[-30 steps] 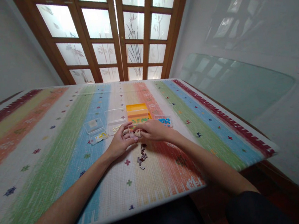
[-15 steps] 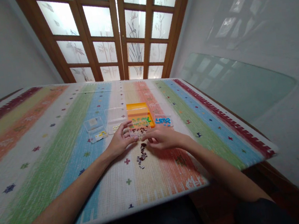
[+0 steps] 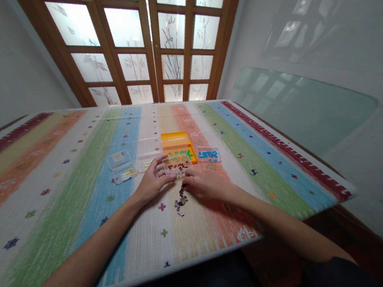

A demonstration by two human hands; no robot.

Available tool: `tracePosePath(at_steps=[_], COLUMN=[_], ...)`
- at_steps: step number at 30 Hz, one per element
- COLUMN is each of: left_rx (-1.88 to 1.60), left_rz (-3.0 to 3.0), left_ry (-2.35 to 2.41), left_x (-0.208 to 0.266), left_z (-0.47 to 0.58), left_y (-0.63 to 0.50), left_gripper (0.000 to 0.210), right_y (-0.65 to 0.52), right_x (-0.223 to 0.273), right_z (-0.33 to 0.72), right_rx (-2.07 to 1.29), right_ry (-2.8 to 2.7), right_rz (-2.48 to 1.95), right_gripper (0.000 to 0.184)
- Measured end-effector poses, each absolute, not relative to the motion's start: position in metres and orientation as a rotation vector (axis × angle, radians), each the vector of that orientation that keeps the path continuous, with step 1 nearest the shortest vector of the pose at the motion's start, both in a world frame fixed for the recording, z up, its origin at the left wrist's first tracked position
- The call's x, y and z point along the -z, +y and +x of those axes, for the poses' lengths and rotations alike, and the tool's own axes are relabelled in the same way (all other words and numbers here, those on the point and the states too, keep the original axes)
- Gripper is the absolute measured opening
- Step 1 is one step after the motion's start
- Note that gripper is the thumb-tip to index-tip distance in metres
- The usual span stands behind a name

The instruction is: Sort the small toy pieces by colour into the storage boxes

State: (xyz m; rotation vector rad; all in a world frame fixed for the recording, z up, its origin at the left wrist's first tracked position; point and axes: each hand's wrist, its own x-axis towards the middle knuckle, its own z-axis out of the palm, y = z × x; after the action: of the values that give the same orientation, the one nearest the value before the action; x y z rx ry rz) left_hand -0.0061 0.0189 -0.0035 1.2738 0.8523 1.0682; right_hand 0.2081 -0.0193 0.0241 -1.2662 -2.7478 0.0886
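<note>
My left hand [image 3: 154,180] rests at the left end of a small clear plastic box [image 3: 178,169], its thumb along the near side and its forefinger at the far side. Small dark brown pieces lie scattered inside that box. Just right of the box's near side, my right hand [image 3: 204,183] has its fingers bent and pressed together at the top of a loose pile of small brown pieces [image 3: 181,202]. Whatever sits between those fingertips is hidden. The pile trails toward me on the cloth, with some greyish faces showing.
Behind the clear box lies an orange tray [image 3: 174,138] near green pieces [image 3: 179,154]. A clear box of blue pieces [image 3: 208,154] stands to the right. Leftward are an open clear case [image 3: 145,156] with pale pieces and another [image 3: 122,167] with yellow ones. A striped cloth [image 3: 115,210] covers the table.
My right hand has drawn back from the box's near side, down toward the top of the brown pile. My left hand keeps its place at the box.
</note>
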Motion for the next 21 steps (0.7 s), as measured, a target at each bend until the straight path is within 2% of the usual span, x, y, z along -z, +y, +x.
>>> tracePosePath(at_steps=[8, 21], left_rx=[-1.054, -1.032], left_rz=[1.284, 1.268], left_ry=[0.862, 0.791], left_x=[0.0, -0.002], left_z=[-0.006, -0.008], left_y=[0.016, 0.015], left_gripper=[0.074, 0.07], right_y=[-0.03, 0.005], right_x=[-0.03, -0.059], right_z=[0.206, 0.21], right_rx=[-0.069, -0.133], right_ry=[-2.79, -2.682], right_rz=[-1.423, -1.234], right_gripper=[0.024, 0.017])
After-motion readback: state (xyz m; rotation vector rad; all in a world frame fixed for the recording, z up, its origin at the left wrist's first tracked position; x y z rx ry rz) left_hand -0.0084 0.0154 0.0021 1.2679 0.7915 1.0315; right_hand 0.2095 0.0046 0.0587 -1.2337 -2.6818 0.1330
